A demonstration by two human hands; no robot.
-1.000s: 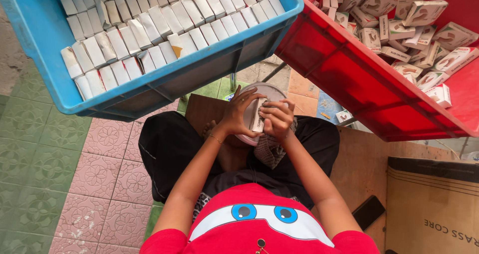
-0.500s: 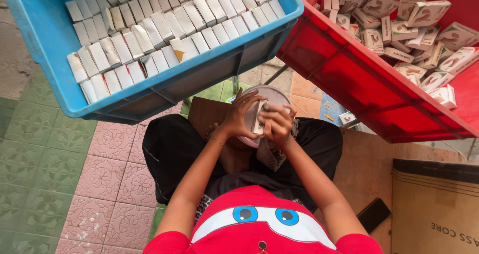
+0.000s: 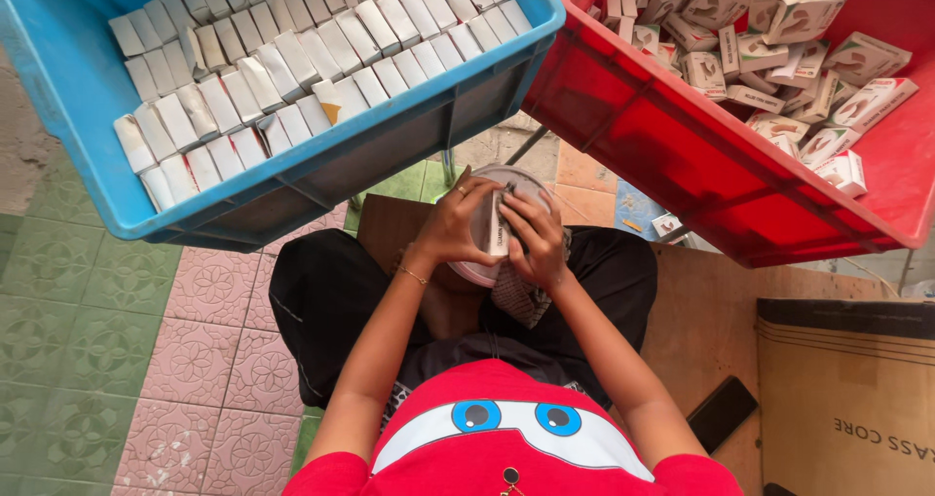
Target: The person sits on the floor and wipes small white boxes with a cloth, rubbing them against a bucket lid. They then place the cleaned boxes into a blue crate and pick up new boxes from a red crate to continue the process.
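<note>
Both hands meet over my lap around one small white carton point(image 3: 498, 231). My left hand point(image 3: 451, 227) grips its left side with a ring on one finger and a thin bracelet at the wrist. My right hand point(image 3: 537, 240) presses on its right side and top. Under the carton sits a round white lid or dish point(image 3: 516, 180), and a patterned cloth point(image 3: 521, 299) hangs below my right hand. The carton's front is mostly hidden by my fingers.
A blue crate point(image 3: 292, 180) packed with rows of upright white cartons stands at the upper left. A red crate point(image 3: 682, 155) with several loose printed cartons is at the upper right. A cardboard box point(image 3: 847, 399) and a dark phone point(image 3: 719, 413) lie at the right on a board.
The view has shifted slightly. My hands have turned the small carton so it stands more upright between them, right fingers now on its upper edge.
</note>
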